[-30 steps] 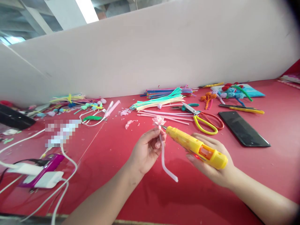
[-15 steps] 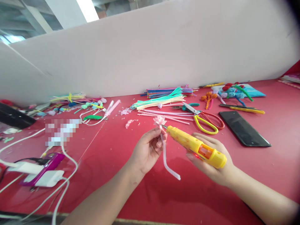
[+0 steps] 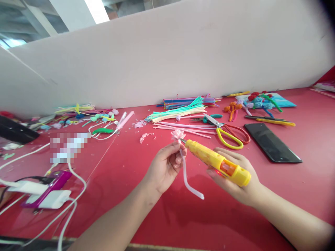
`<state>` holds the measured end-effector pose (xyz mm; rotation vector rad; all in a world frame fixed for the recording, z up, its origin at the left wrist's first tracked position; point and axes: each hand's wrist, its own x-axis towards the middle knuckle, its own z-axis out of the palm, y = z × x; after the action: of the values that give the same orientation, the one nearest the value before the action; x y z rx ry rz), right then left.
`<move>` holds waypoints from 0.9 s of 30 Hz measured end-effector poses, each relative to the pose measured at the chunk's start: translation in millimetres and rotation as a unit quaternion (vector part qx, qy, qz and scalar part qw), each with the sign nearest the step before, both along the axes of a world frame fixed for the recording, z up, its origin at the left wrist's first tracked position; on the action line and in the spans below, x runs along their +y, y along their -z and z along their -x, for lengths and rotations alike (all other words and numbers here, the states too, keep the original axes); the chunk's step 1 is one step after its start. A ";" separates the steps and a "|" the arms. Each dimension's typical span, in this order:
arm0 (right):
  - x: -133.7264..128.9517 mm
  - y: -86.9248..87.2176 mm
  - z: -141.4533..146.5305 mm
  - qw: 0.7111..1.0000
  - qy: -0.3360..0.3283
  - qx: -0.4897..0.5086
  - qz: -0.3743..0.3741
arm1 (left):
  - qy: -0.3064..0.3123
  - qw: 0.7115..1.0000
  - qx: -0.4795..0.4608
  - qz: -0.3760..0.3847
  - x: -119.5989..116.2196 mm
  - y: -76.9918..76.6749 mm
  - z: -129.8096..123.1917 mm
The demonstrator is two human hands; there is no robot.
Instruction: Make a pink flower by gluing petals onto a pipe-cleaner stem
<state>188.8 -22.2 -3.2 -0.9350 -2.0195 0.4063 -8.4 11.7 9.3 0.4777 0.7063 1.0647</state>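
Note:
Between the fingertips of my left hand (image 3: 167, 167) is a pale pink fuzzy flower (image 3: 178, 135), pinched just below its head. Its pipe-cleaner stem (image 3: 186, 177) hangs down and bends to the right. My right hand (image 3: 240, 174) is wrapped round a yellow glue gun (image 3: 209, 156), which points up and left. The metal nozzle (image 3: 183, 141) is at the base of the flower; whether it touches is too small to tell. A red light glows on the gun near my right fingers.
Scissors (image 3: 230, 137) and a black phone (image 3: 273, 143) lie on the red table (image 3: 110, 216). Pipe-cleaner bundles (image 3: 180, 111) lie by the white partition (image 3: 170, 55). At left are white cables (image 3: 78, 174), a purple-and-white adapter (image 3: 52, 190) and craft pieces (image 3: 99, 118).
The loose end of the stem has swung slightly to the right. The rear of the glue gun has shifted slightly left and up. Both hands keep their hold.

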 end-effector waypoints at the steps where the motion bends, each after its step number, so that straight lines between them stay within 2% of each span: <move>1: 0.2 0.1 0.0 1.000 0.001 0.000 -0.001 | 0.000 1.000 0.000 -0.001 0.0 0.0 -0.2; 27: 0.5 3.1 0.0 0.999 0.023 -0.007 0.022 | -0.005 1.000 0.008 0.015 -0.1 -2.2 -2.0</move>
<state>188.8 -21.6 -6.3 -1.0110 -2.0042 0.4210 -6.4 11.6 11.6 0.4581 0.7391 1.0601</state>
